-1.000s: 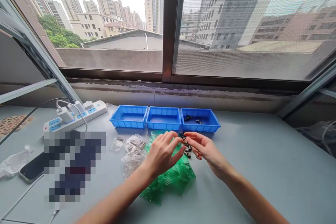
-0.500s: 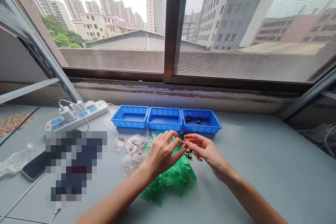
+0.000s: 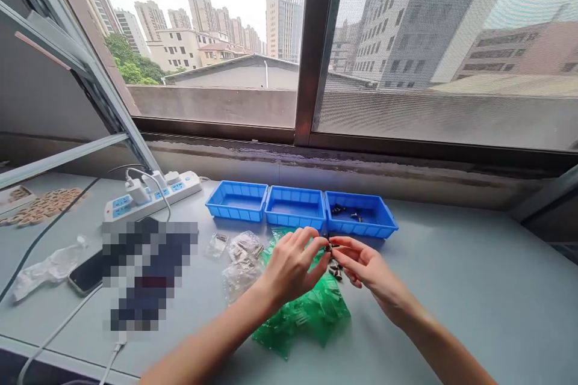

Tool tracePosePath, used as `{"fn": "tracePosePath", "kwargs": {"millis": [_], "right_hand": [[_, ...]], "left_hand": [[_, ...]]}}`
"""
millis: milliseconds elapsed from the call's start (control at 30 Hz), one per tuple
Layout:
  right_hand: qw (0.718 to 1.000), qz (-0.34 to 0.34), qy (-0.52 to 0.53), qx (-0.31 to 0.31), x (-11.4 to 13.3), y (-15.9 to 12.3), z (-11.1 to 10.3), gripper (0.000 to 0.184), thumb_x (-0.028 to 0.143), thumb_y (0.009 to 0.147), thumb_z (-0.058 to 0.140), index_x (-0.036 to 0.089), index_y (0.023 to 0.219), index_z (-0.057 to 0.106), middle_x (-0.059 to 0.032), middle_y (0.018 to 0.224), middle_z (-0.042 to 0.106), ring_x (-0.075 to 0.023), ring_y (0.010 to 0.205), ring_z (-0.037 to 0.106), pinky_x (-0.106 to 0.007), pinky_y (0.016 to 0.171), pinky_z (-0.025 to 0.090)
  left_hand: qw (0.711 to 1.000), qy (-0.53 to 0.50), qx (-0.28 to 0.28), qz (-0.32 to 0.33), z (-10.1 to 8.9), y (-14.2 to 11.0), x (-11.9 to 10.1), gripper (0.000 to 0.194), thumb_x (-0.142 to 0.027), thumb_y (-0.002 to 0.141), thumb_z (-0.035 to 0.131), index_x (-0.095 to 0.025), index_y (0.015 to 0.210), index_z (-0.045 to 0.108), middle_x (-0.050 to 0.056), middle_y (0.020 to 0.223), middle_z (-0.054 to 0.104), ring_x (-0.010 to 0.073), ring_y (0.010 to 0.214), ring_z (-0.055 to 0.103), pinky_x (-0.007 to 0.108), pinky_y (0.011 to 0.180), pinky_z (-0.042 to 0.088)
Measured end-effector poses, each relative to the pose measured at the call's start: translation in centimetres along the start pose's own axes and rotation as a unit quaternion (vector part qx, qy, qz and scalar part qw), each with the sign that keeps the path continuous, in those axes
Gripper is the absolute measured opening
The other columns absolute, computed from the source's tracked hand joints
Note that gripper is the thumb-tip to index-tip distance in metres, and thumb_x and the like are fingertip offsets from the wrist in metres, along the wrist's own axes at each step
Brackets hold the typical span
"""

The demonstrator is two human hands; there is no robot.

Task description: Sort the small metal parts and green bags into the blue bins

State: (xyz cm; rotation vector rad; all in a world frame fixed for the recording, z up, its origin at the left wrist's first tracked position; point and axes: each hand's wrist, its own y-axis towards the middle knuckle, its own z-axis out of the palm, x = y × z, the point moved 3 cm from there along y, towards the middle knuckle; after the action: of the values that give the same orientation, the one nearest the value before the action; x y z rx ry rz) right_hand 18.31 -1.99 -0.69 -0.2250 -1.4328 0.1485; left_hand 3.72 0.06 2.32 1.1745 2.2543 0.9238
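Head view, so what's on that grey table (image 3: 451, 295)?

Three blue bins in a row at the back. The right bin (image 3: 361, 228) has a few dark screw-like bits (image 3: 355, 217) in it; the middle bin (image 3: 294, 221) and left bin (image 3: 235, 213) are lined up beside it. In front there's a crumpled green plastic bag (image 3: 325, 310), with clear plastic bags (image 3: 241, 277) of small parts just left of it.

And the hands?

Left hand (image 3: 289, 264) is over the green bag, right hand (image 3: 368, 263) just across from it, fingertips nearly meeting. Loose dark screws (image 3: 336, 274) lie right under them.

Holding anything?

Looks like the right thumb and index pinch one small metal piece (image 3: 329, 247), between both sets of fingertips. Long axis seems roughly sideways, but it's tiny. Left fingers curl in close; can't tell if they grip it too. Right bin's just beyond, nearer the right hand.
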Motion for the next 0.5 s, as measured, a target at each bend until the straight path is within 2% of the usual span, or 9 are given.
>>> {"fn": "tracePosePath", "kwargs": {"millis": [233, 367, 500], "right_hand": [[0.999, -0.020, -0.039, 0.000, -0.2, 0.2, -0.1, 0.051, 0.056, 0.059, 0.072, 0.018, 0.093, 0.067, -0.0008, 0.072, 0.062, -0.0045, 0.043, 0.038, -0.021, 0.040, 0.031], [0.995, -0.057, -0.044, -0.072, 0.2, 1.3, -1.8, 0.053, 0.060, 0.061, 0.067, 0.019, 0.094, 0.067, -0.0014, 0.077, 0.061, -0.0046, 0.040, 0.040, -0.022, 0.038, 0.032], [0.981, -0.092, -0.027, -0.167, 1.0, 2.3, -4.1, 0.063, 0.067, 0.050, 0.067, 0.016, 0.086, 0.067, -0.0002, 0.071, 0.058, -0.0047, 0.040, 0.040, -0.022, 0.036, 0.032]], "left_hand": [[1.000, 0.008, 0.006, -0.012, 0.1, -0.1, 0.2, 0.015, -0.024, 0.090, 0.041, -0.019, 0.087, 0.054, 0.003, 0.084, 0.060, 0.0145, 0.068, 0.057, 0.026, 0.061, 0.046], [1.000, 0.008, 0.010, -0.025, 0.4, -0.3, 0.9, 0.014, -0.024, 0.089, 0.042, -0.019, 0.087, 0.055, 0.003, 0.085, 0.060, 0.0146, 0.069, 0.058, 0.027, 0.061, 0.047], [0.999, 0.015, 0.005, -0.052, 0.7, -0.3, 2.2, 0.015, -0.023, 0.089, 0.042, -0.019, 0.087, 0.056, 0.003, 0.086, 0.060, 0.0138, 0.068, 0.058, 0.026, 0.062, 0.047]]}}
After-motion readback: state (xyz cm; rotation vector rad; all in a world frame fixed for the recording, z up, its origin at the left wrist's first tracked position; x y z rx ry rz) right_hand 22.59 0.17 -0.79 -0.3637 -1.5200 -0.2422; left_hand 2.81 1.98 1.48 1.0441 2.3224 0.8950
